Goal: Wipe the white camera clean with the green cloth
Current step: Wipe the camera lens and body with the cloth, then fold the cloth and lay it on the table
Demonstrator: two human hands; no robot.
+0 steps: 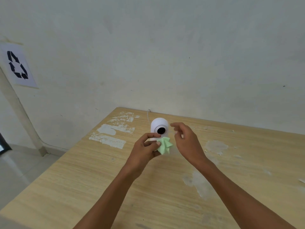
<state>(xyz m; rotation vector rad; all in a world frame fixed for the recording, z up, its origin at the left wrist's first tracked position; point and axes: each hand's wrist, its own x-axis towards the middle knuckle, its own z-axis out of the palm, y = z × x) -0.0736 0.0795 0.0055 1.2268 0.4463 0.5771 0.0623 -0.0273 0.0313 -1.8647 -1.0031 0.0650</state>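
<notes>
The white camera (158, 125), a rounded dome with a black lens facing me, stands upright near the far edge of the wooden table (82, 179). A thin white cable runs from behind it to the wall. My left hand (145, 148) is just in front of the camera's base and pinches a bunched green cloth (164, 145), which hangs right below the lens. My right hand (186, 141) hovers beside the camera's right side, fingers apart and holding nothing. The camera's lower part is hidden by my left hand and the cloth.
The tabletop has white scraped patches (112, 134) at the left and worn spots (216, 147) at the right. A white wall rises just behind the table. A paper with a recycling sign (18, 65) is taped to the wall at the left. Tiled floor lies lower left.
</notes>
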